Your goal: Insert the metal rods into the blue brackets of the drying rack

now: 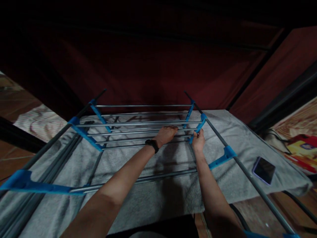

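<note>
A rack frame of grey metal tubes and blue plastic side brackets lies across grey cloth in front of me. My left hand, with a dark band on its wrist, is closed over one of the thin metal rods in the middle tier, its fingers pointing right. Just right of it, my right hand pinches the lower end of a blue bracket where the rods meet it. Other blue brackets carry the rods' left ends. My fingers partly hide the joint between rod and bracket.
Long side tubes run toward me on the right. Several loose dark tubes lie at the left on the grey cloth. A phone rests at the right, near a red and yellow package. Dark red panels stand behind.
</note>
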`<action>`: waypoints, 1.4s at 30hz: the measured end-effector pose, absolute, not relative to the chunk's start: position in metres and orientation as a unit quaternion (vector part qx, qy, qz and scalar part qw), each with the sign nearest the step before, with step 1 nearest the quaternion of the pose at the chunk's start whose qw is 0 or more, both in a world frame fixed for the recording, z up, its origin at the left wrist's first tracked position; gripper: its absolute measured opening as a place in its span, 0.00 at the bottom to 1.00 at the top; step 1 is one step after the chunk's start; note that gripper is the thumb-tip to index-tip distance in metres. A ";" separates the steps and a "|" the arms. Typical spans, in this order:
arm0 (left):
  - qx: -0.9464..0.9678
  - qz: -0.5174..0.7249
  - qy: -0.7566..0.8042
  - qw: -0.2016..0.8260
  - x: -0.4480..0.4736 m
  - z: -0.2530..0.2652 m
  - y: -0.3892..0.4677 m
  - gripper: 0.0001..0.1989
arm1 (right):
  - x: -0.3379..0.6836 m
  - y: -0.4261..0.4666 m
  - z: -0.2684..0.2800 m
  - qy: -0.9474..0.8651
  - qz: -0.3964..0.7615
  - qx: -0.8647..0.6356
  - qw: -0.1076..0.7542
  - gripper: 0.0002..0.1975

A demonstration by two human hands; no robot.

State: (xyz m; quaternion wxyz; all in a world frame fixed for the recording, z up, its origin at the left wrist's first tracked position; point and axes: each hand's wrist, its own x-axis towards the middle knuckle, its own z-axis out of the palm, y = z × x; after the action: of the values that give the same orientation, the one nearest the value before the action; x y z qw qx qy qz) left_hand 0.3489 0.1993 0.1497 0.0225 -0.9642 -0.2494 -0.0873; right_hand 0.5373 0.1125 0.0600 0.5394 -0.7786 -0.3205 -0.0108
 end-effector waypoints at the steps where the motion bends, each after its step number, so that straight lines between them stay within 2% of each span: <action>1: -0.964 -0.102 -0.244 0.033 0.347 0.149 0.196 0.17 | 0.538 0.112 0.059 -0.322 -0.007 -0.774 0.545 0.19; 6: -0.966 -0.159 -0.178 0.100 0.328 0.148 0.171 0.20 | 0.540 0.113 0.058 -0.337 0.027 -0.740 0.582 0.20; 9: -0.964 -0.194 -0.116 0.138 0.318 0.157 0.160 0.20 | 0.538 0.116 0.063 -0.340 0.023 -0.708 0.618 0.25; 13: -0.929 -0.276 -0.191 0.157 0.322 0.186 0.167 0.19 | 0.537 0.125 0.076 -0.350 0.001 -0.666 0.659 0.34; 16: -0.925 -0.253 -0.243 0.146 0.332 0.201 0.182 0.19 | 0.539 0.130 0.085 -0.354 -0.001 -0.646 0.676 0.36; 21: -0.949 -0.137 -0.262 0.106 0.342 0.197 0.198 0.12 | 0.543 0.131 0.089 -0.342 -0.014 -0.656 0.672 0.30; 25: -0.953 -0.143 -0.251 0.088 0.343 0.191 0.201 0.14 | 0.545 0.129 0.088 -0.336 -0.028 -0.668 0.663 0.26; 42: -0.954 -0.129 -0.261 0.076 0.345 0.199 0.203 0.17 | 0.542 0.125 0.091 -0.332 -0.041 -0.691 0.640 0.25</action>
State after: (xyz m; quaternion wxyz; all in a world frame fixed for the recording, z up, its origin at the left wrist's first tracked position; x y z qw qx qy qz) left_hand 0.3453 0.2030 0.1994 0.0758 -0.9536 -0.2613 -0.1289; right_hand 0.5421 0.1248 0.0911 0.6402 -0.6914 -0.3324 -0.0409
